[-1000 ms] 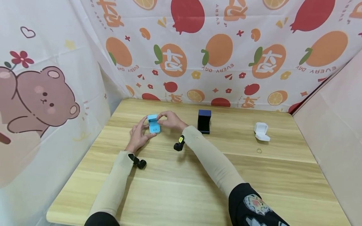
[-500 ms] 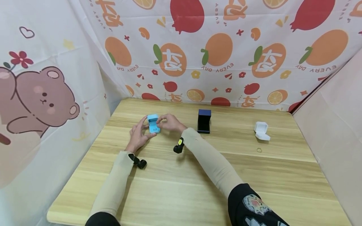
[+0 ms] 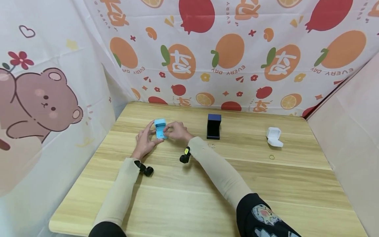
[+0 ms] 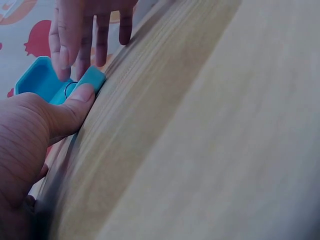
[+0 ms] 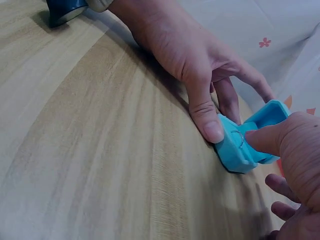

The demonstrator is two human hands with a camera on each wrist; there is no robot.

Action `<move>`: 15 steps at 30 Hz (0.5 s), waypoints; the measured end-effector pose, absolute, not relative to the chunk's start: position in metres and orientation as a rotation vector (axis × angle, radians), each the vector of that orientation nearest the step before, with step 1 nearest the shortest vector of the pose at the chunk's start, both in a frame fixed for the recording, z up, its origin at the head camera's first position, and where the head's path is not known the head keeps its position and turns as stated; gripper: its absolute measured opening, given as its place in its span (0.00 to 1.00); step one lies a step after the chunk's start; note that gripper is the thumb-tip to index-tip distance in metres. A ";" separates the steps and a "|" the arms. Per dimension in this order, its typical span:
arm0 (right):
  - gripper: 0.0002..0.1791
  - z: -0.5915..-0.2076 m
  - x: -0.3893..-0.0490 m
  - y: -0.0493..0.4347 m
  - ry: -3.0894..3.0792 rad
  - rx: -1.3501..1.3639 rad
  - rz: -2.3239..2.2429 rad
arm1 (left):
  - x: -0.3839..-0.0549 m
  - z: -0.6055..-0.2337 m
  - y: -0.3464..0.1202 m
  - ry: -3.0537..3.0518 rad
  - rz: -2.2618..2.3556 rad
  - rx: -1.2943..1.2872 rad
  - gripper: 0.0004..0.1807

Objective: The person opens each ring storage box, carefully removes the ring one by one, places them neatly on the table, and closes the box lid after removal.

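A light-blue ring box [image 3: 160,122] stands with its lid up at the back left of the table. My left hand [image 3: 144,142] holds it from the left, thumb [image 4: 80,93] on the front edge and fingers round the back. A thin ring [image 5: 242,138] stands upright in the cushion, as the wrist views show. My right hand [image 3: 179,130] reaches into the box from the right. Its thumb tip [image 5: 252,139] is at the ring, and the other fingers stretch out loosely beside the box. No grip round the ring shows.
A dark-blue box [image 3: 214,126] stands with its lid up right of my right hand. Two small rings [image 3: 213,146] lie in front of it. Farther right are a white ring box [image 3: 274,137] with its lid raised and another ring [image 3: 271,157] on the wooden table [image 3: 189,197].
My right hand has moved from the lid's edge down towards the ring in the box. Its forearm has shifted left, uncovering two rings. My left hand keeps its place.
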State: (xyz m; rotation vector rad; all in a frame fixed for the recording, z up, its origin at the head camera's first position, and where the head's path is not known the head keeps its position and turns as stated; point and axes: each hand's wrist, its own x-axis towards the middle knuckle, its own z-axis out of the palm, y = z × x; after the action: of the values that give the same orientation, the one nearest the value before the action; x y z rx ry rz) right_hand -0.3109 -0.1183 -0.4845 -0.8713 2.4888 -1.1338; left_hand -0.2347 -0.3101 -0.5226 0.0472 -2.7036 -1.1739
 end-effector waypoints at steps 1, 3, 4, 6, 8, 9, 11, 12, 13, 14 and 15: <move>0.08 -0.485 -0.310 -0.119 2.503 -0.865 -1.119 | -0.235 -0.522 -0.310 -2.702 -1.170 0.041 0.54; 0.08 -0.485 -0.309 -0.119 2.519 -0.850 -1.106 | -0.236 -0.522 -0.311 -2.699 -1.164 0.031 0.54; 0.08 -0.485 -0.308 -0.120 2.528 -0.843 -1.095 | -0.236 -0.521 -0.310 -2.697 -1.169 0.030 0.54; 0.07 -0.486 -0.306 -0.120 2.544 -0.833 -1.071 | -0.235 -0.520 -0.310 -2.699 -1.178 0.033 0.53; 0.08 -0.486 -0.305 -0.120 2.546 -0.825 -1.069 | -0.234 -0.520 -0.310 -2.703 -1.184 0.041 0.53; 0.08 -0.487 -0.305 -0.121 2.548 -0.822 -1.066 | -0.234 -0.520 -0.309 -2.704 -1.189 0.046 0.53; 0.07 -0.488 -0.305 -0.122 2.556 -0.816 -1.060 | -0.234 -0.520 -0.310 -2.708 -1.183 0.047 0.53; 0.07 -0.489 -0.305 -0.123 2.562 -0.813 -1.056 | -0.234 -0.520 -0.310 -2.708 -1.178 0.048 0.54; 0.07 -0.489 -0.305 -0.124 2.562 -0.809 -1.059 | -0.234 -0.520 -0.310 -2.707 -1.173 0.047 0.54; 0.07 -0.490 -0.305 -0.124 2.567 -0.807 -1.058 | -0.234 -0.520 -0.310 -2.709 -1.165 0.045 0.54; 0.06 -0.490 -0.305 -0.125 2.574 -0.802 -1.057 | -0.235 -0.519 -0.310 -2.708 -1.165 0.044 0.54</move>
State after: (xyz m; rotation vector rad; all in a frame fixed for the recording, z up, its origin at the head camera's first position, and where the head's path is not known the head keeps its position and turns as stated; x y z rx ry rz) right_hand -0.3054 -0.1254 -0.4904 -0.8022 2.5738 -1.0569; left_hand -0.2345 -0.3104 -0.5194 0.0443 -2.7077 -1.1646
